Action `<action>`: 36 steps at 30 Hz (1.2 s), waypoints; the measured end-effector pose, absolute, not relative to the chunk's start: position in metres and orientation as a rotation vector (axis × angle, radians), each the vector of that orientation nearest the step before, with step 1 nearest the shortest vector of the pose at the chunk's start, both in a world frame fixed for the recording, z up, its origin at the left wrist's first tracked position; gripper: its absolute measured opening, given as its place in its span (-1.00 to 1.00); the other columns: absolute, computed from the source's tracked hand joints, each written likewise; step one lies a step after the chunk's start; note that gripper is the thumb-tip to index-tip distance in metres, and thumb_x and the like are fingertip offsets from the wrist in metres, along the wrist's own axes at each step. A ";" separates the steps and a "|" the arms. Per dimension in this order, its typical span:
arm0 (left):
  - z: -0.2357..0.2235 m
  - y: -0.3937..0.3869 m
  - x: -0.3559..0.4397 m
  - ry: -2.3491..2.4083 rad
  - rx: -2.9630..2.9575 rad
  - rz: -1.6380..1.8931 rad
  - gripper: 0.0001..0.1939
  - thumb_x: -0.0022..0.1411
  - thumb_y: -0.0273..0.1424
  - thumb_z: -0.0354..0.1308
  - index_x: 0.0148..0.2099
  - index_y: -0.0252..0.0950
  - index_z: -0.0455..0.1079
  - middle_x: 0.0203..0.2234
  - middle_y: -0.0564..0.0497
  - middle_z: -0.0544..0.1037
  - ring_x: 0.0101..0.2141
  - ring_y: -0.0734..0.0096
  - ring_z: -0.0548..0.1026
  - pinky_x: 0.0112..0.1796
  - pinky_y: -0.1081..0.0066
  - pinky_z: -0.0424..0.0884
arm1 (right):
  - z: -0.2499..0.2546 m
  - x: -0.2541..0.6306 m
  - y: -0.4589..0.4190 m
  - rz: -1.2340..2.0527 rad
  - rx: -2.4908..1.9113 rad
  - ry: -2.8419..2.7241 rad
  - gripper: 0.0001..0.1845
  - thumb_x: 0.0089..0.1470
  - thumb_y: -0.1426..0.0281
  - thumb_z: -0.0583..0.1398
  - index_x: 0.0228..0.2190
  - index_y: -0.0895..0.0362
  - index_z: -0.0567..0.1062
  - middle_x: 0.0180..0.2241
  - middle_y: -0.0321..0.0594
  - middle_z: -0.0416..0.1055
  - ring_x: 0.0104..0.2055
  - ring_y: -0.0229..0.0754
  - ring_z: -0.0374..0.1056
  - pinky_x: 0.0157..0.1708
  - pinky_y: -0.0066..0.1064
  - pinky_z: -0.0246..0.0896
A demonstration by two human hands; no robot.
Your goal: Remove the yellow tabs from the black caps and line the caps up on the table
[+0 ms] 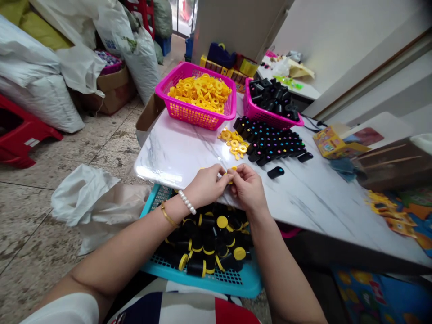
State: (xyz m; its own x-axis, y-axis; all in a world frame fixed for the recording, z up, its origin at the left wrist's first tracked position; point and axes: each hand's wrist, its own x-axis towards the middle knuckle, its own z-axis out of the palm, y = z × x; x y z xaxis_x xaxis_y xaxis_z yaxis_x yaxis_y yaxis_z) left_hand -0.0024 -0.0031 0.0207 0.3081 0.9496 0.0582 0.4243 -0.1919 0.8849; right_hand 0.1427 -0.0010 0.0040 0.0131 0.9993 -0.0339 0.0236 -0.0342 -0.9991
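My left hand [211,182] and my right hand [248,186] meet over the table's front edge, fingers closed in a pinch. Between their fingertips is a small yellow plastic piece [234,168], mostly covered by the fingers. Just beyond lies a small pile of yellow ring-shaped pieces [234,143]. Black plastic cases [275,140] with coloured dots on top stand in rows to the right of it, and a single black case [276,172] lies nearer me. Under my wrists, a blue basket [202,282] holds many black cylinders with yellow caps [222,222].
At the table's back stand a pink basket [195,118] of yellow pieces and another pink basket [270,120] of black parts. A yellow box [332,141] sits on the right of the marble-patterned table [340,193]. White sacks [50,99] and a red stool [20,130] are on the left.
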 end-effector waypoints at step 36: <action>0.006 -0.016 0.010 1.249 2.022 1.033 -0.86 0.14 -0.39 0.14 -0.23 -0.22 0.48 -0.47 0.03 0.47 -0.41 0.36 0.43 -0.33 0.38 0.33 | 0.007 0.182 0.005 1.815 -0.974 -0.902 -0.60 0.03 0.13 0.21 -0.37 0.25 0.54 -0.61 -0.29 0.30 -0.65 -0.40 0.19 -0.76 -0.61 -0.06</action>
State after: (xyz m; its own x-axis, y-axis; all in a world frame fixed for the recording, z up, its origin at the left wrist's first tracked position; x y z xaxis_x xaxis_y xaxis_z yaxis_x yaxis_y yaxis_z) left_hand 0.0099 -0.0160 0.0059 0.2751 0.9052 0.3239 0.4881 -0.4218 0.7641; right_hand 0.1818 0.0053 0.0070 -0.3220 0.9113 -0.2566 -0.3463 -0.3656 -0.8640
